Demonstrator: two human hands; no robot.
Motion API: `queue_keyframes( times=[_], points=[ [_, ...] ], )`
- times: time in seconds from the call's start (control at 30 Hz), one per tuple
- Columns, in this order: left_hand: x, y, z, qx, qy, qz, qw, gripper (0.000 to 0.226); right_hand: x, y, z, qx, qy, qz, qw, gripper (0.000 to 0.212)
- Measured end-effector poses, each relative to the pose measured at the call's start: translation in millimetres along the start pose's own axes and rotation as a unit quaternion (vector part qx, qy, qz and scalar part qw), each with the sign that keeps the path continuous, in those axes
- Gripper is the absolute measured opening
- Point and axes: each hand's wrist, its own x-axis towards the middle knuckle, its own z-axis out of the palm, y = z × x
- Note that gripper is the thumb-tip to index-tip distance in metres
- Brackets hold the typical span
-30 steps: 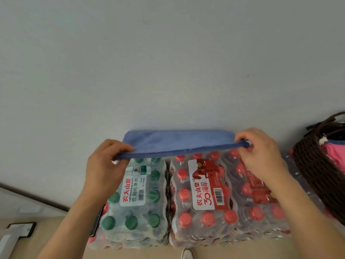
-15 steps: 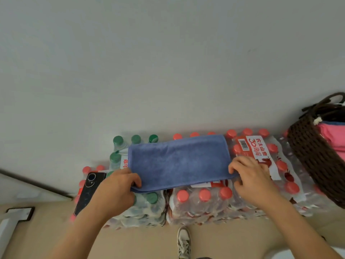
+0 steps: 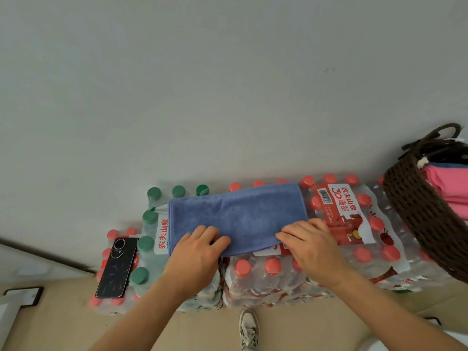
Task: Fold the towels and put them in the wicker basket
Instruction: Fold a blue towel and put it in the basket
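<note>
A blue towel (image 3: 235,216), folded into a long strip, lies flat on top of shrink-wrapped packs of bottles. My left hand (image 3: 197,254) rests on its near left edge, fingers lying on the cloth. My right hand (image 3: 312,247) rests on the near right edge, fingers pointing left along the cloth. Both thumbs are hidden. The dark brown wicker basket (image 3: 425,219) stands at the far right on the packs, apart from both hands. Inside it lies a pink towel (image 3: 450,191) with other cloth behind it.
The towel lies across a green-capped pack (image 3: 149,219) and red-capped packs (image 3: 354,224), all against a grey wall. A black phone (image 3: 115,268) lies on a lower pack at the left. My shoe (image 3: 249,328) shows on the beige floor below.
The towel was held up by its edge, then laid flat on the packs. Both hands have since slid inward along its near edge, away from the corners.
</note>
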Motion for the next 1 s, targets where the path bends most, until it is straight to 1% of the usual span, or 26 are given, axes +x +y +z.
queue_keyframes(
  times=[0.1, 0.17, 0.23, 0.3, 0.37, 0.4, 0.43, 0.5, 0.53, 0.57, 0.63, 0.7, 0.73, 0.77, 0.8, 0.87, 0.93, 1.0],
  points=[
    [1, 5, -3, -0.001, 0.004, 0.004, 1.0, 0.025, -3, 7, -1, -0.017, 0.012, 0.007, 1.0, 0.029],
    [3, 21, -8, -0.034, -0.013, -0.01, 0.999, 0.019, -4, 14, -3, -0.035, 0.017, 0.039, 0.999, 0.029],
    [5, 47, -11, -0.068, -0.041, -0.01, 0.997, 0.015, -3, 21, -6, -0.045, 0.005, 0.079, 0.996, 0.025],
    [8, 75, -14, -0.12, -0.07, -0.018, 0.99, 0.02, 4, 25, -10, -0.036, -0.035, 0.118, 0.992, 0.025],
    [12, 86, -21, -0.199, -0.119, -0.06, 0.971, 0.024, 18, 28, -20, -0.009, -0.098, 0.177, 0.979, 0.03],
    [13, 83, -22, -0.235, -0.108, -0.083, 0.962, 0.025, 25, 29, -25, 0.012, -0.124, 0.215, 0.969, 0.031],
    [16, 76, -23, -0.256, -0.073, -0.104, 0.958, 0.028, 32, 33, -28, 0.042, -0.128, 0.252, 0.958, 0.031],
    [22, 52, -20, -0.234, 0.026, -0.134, 0.963, 0.029, 45, 41, -31, 0.093, -0.099, 0.3, 0.944, 0.032],
    [26, 39, -18, -0.209, 0.052, -0.146, 0.965, 0.026, 52, 44, -30, 0.107, -0.097, 0.312, 0.939, 0.032],
    [30, 28, -17, -0.191, 0.055, -0.158, 0.967, 0.021, 59, 47, -26, 0.109, -0.11, 0.317, 0.936, 0.032],
    [36, 16, -11, -0.172, 0.015, -0.17, 0.97, 0.014, 71, 49, -15, 0.086, -0.177, 0.329, 0.924, 0.041],
    [39, 15, -6, -0.151, -0.017, -0.16, 0.975, 0.012, 81, 53, -5, 0.083, -0.252, 0.354, 0.897, 0.053],
    [39, 16, -4, -0.14, -0.027, -0.155, 0.978, 0.012, 86, 55, -1, 0.092, -0.265, 0.366, 0.887, 0.053],
    [38, 18, -4, -0.141, -0.035, -0.153, 0.977, 0.012, 92, 57, 1, 0.101, -0.259, 0.376, 0.884, 0.049],
    [37, 19, -4, -0.156, -0.037, -0.152, 0.975, 0.012, 97, 58, 2, 0.099, -0.241, 0.38, 0.887, 0.041],
    [33, 21, -6, -0.212, -0.033, -0.147, 0.965, 0.01, 107, 57, 3, 0.044, -0.198, 0.349, 0.915, 0.023],
    [27, 29, -8, -0.259, -0.023, -0.152, 0.954, 0.009, 119, 50, 5, -0.01, -0.122, 0.277, 0.953, 0.014],
    [23, 39, -10, -0.309, -0.02, -0.185, 0.933, 0.015, 130, 39, 12, -0.034, -0.044, 0.193, 0.98, 0.018]
  ],
)
